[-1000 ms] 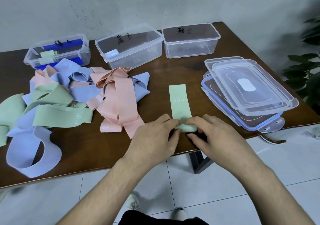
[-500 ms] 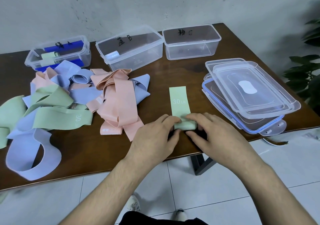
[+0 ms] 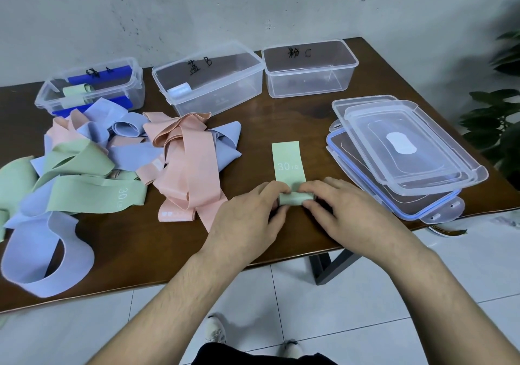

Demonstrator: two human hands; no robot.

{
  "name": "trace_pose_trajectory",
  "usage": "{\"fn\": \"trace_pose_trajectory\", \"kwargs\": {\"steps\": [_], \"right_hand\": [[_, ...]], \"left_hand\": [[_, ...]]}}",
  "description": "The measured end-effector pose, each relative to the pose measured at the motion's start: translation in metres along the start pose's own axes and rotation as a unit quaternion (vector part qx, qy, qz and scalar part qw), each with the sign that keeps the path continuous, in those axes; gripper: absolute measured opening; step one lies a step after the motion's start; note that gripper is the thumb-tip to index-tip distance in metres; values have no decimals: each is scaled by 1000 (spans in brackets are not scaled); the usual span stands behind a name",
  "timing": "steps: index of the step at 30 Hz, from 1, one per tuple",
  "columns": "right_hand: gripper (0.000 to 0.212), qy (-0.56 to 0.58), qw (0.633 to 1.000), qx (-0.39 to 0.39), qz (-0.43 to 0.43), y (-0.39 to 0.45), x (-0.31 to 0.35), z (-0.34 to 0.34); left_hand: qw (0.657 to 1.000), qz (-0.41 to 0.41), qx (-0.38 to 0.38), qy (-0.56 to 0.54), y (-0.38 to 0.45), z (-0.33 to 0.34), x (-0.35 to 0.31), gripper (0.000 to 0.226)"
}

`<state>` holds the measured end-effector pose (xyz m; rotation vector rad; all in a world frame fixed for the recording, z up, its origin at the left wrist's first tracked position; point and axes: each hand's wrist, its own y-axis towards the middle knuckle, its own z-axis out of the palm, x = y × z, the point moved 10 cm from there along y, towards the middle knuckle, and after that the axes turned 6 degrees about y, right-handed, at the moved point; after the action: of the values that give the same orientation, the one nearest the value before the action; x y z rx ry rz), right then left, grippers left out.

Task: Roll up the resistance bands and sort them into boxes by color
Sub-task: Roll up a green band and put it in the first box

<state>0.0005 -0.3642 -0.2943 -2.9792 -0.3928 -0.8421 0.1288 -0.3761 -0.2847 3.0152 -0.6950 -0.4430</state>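
While I lean over the dark brown wooden table [image 3: 281, 128], its left half carries a loose heap of pastel green, pink and lilac fabric resistance bands [image 3: 112, 167]. Near the right edge lies a stack of clear plastic lids with blue seals [image 3: 408, 153]. Along the far edge stand three clear plastic boxes: the left box [image 3: 90, 89] holds rolled green bands, the middle box [image 3: 208, 80] one pale blue roll, and the right box [image 3: 309, 69] shows nothing inside. Close to the near edge, my left hand [image 3: 247, 221] and right hand [image 3: 351, 215] pinch the rolled end of a light green band marked 30 LB [image 3: 288, 162], fingers curled at either side; its flat part stretches towards the far edge.
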Motion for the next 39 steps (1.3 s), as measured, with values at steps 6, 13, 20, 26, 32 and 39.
{"fn": "trace_pose_trajectory", "kwargs": {"steps": [6,13,20,26,32,39], "right_hand": [[37,-23,1000,-18,-4,-1,5,-5],[32,-11,1000,-20,0,9,2,-5],[40,-6,1000,4,8,17,-4,-4],[39,-21,1000,-12,13,26,-2,-5],[38,-28,999,6,-17,10,6,-2],[37,-22,999,6,-41,-13,19,1]], "left_hand": [[1000,-14,11,7,9,2,5,30],[1000,-1,4,5,10,2,2,38],[999,7,0,34,19,3,7,36],[999,14,2,29,28,1,8,34],[997,39,4,59,11,-2,0,35],[997,43,2,63,-13,-2,-7,36]]}}
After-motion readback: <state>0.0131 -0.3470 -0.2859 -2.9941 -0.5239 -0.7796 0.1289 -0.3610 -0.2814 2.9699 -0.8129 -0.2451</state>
